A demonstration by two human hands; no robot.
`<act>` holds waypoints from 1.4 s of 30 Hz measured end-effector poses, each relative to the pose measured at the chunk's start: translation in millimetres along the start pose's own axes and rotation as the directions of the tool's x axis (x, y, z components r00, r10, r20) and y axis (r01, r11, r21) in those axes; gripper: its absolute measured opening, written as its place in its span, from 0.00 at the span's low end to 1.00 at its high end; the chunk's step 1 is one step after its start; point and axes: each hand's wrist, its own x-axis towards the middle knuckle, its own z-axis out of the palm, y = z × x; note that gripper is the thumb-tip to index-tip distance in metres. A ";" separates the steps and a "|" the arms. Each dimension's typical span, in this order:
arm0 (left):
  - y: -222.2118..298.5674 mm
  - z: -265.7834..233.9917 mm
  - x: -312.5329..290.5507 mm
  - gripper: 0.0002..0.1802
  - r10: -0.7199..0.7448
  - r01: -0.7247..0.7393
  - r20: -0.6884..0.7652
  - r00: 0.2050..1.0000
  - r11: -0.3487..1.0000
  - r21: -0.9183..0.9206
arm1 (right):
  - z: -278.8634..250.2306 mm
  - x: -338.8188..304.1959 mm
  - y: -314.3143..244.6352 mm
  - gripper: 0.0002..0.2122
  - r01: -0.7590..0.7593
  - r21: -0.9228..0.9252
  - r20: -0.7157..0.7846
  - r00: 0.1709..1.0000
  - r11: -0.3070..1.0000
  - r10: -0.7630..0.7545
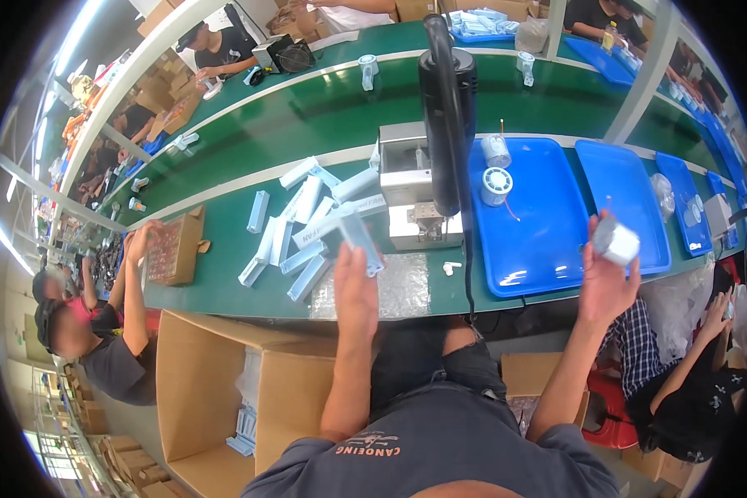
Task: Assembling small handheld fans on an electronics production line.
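My left hand (355, 292) is closed round a long light-blue plastic shell (357, 236), held tilted over the near edge of the green bench. A small white cylindrical fan head (617, 242) sits in the curled fingers of my right hand (606, 289), in front of the blue trays at the right. Close to my left hand lies a loose pile of similar light-blue shells (305, 199). Two more white fan heads (497, 184) with thin red wires stand in the nearer blue tray (531, 266).
A metal bench machine (407, 178) with a thick black column stands mid-bench. Bubble wrap (402, 286) and a small white part (451, 268) lie before it. An open cardboard box (203, 390) is at lower left. Beyond runs a green conveyor (324, 108); co-workers sit on both sides.
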 end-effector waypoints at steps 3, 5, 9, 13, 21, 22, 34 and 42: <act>8.3 21.9 -4.7 0.28 -0.008 0.007 0.020 1.000 0.998 0.055 | 17.0 -19.9 29.4 0.38 -0.067 -0.267 0.064 0.994 0.961 0.087; 4.2 24.0 -6.9 0.27 -0.002 0.002 0.022 1.000 1.000 0.013 | 32.2 -36.1 51.6 0.41 -0.185 -0.240 0.101 0.972 0.953 0.214; 6.7 12.4 -6.5 0.27 -0.087 0.092 0.048 0.995 0.991 -0.101 | 78.8 -47.1 95.4 0.39 -0.246 -0.554 0.260 0.856 0.795 0.446; 16.3 27.8 -5.9 0.26 -0.124 0.133 0.096 0.988 0.986 -0.096 | 105.1 -29.6 116.7 0.32 -0.038 -0.837 0.323 0.771 0.546 0.549; 14.3 34.3 -11.7 0.28 -0.106 0.108 0.071 0.992 0.994 -0.020 | 114.1 -31.1 124.0 0.30 0.007 -0.916 0.259 0.773 0.401 0.579; 14.6 33.8 -14.1 0.28 -0.107 0.108 0.073 0.992 0.994 -0.018 | 114.6 -32.8 122.8 0.30 0.014 -0.914 0.270 0.768 0.406 0.581; 18.9 24.4 -17.9 0.31 0.139 -0.227 0.219 0.966 0.860 0.457 | 120.7 -28.0 97.7 0.33 0.272 -0.925 0.374 0.768 0.264 0.520; 23.5 12.7 -12.4 0.32 0.210 -0.358 0.303 0.930 0.709 0.608 | 135.3 -18.6 89.2 0.31 0.397 -0.893 0.445 0.695 0.215 0.565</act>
